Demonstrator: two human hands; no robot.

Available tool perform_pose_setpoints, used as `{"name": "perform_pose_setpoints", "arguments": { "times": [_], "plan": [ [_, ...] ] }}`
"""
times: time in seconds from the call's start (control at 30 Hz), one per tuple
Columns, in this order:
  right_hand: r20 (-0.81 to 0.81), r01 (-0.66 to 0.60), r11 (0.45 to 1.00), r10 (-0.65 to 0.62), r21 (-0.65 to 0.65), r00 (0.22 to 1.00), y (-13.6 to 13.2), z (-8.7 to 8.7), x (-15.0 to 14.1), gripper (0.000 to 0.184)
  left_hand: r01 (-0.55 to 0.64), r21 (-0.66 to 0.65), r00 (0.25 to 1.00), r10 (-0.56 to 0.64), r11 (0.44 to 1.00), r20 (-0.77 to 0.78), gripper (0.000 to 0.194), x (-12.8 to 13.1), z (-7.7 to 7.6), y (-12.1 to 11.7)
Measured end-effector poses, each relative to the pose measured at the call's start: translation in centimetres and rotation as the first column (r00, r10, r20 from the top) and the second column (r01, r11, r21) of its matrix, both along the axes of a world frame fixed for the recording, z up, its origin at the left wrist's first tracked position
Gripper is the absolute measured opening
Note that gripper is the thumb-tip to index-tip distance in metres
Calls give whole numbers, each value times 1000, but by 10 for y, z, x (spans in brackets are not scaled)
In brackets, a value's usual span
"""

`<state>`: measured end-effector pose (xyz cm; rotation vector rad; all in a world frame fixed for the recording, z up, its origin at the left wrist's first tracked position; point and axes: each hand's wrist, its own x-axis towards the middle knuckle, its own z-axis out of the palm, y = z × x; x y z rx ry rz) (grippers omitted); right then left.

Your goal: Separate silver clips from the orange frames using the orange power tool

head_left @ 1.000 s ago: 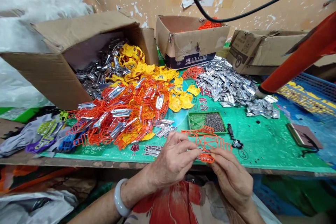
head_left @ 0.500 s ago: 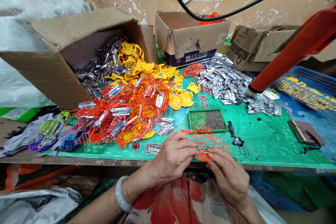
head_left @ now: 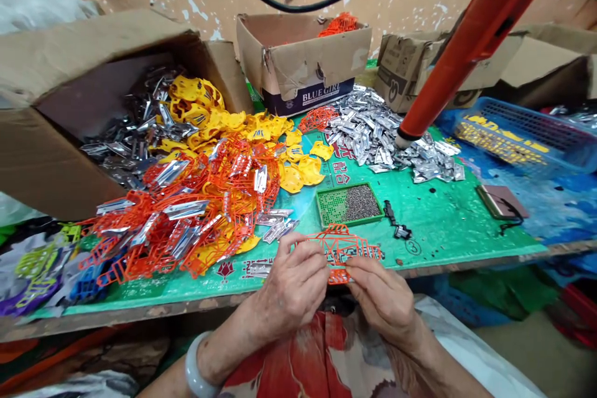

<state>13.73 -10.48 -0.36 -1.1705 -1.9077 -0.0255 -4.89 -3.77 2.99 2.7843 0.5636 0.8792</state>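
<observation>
Between my hands, at the table's front edge, is an orange plastic lattice frame (head_left: 345, 245). My left hand (head_left: 296, 283) is closed on its left end, fingers curled. My right hand (head_left: 385, 298) pinches its lower right part between thumb and fingers. Just beyond the frame lies a green tray (head_left: 330, 206) holding many small metal screws (head_left: 361, 202). Small black parts (head_left: 396, 224) rest to the right of the tray. On the left is a heap of similar orange frames (head_left: 186, 217) with silver pieces among them.
Yellow plastic parts (head_left: 298, 174) and a pile of silver pieces (head_left: 373, 130) lie farther back. An orange electric screwdriver (head_left: 471, 43) hangs at right from a black cable. Cardboard boxes (head_left: 312, 56) line the wall. A blue basket (head_left: 536, 130) and a notebook (head_left: 504, 199) are at right.
My view has turned to the right, so the table's contents sit farther left. Both hands keep hold of the orange frame, which is tilted slightly differently.
</observation>
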Motion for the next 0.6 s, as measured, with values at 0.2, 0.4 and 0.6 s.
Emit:
{"name": "perform_pose_setpoints", "arguments": {
  "times": [0.2,0.4,0.6],
  "plan": [
    [-15,-64,998,64,-6,998,-1,1,1,17,35,-14,998,-36,999,-42,15,-2,3,0],
    [-56,-114,992,111,-52,992,-1,2,-1,15,-54,-158,968,13,986,-252,12,-5,8,-4],
    [-55,-119,991,115,-66,992,3,9,0,15,19,-177,977,-56,984,-206,15,1,17,-1]
  ]
}}
